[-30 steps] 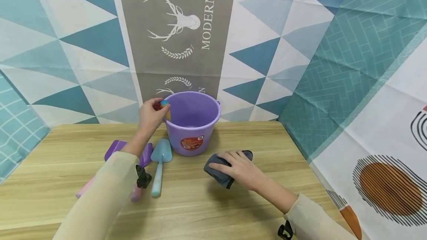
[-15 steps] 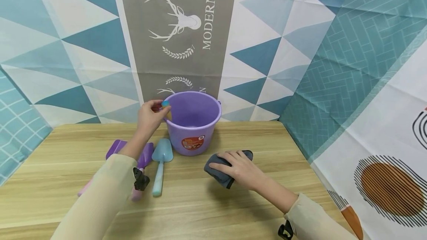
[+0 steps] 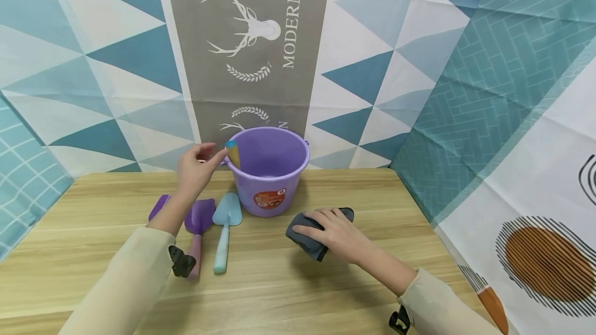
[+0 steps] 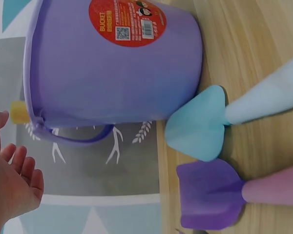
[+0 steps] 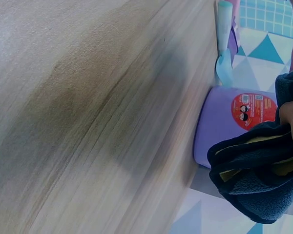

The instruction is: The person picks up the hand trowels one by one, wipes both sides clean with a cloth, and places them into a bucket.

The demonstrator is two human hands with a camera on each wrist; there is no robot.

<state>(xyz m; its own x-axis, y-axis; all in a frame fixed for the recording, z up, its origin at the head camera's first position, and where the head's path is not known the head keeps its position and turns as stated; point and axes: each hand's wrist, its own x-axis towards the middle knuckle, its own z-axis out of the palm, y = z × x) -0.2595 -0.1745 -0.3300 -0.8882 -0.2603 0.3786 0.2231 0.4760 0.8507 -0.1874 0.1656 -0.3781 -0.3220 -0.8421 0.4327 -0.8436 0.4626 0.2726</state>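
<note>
A purple bucket (image 3: 267, 190) stands at the back of the table. Against the left inside of its rim leans a yellow-tan piece with a blue end (image 3: 233, 155), perhaps a handle; its lower part is hidden. My left hand (image 3: 194, 167) is just left of that rim, thumb tip close to the yellow piece and the other fingers loosely bent with nothing in them. In the left wrist view the bucket's side handle (image 4: 78, 138) hangs beside the hand. My right hand (image 3: 336, 237) grips a folded dark grey cloth (image 5: 259, 170) above the table, right of the bucket.
A light blue toy shovel (image 3: 227, 221) lies in front of the bucket. Left of it is a purple shovel with a pink handle (image 3: 199, 216), and another purple piece (image 3: 159, 207) is partly behind the left forearm. Patterned sheets (image 3: 396, 81) hang behind and at both sides.
My left hand has let go of the yellow-tan piece and drawn a little to the left; the piece stays leaning on the bucket rim. The right hand and cloth have hardly moved.
</note>
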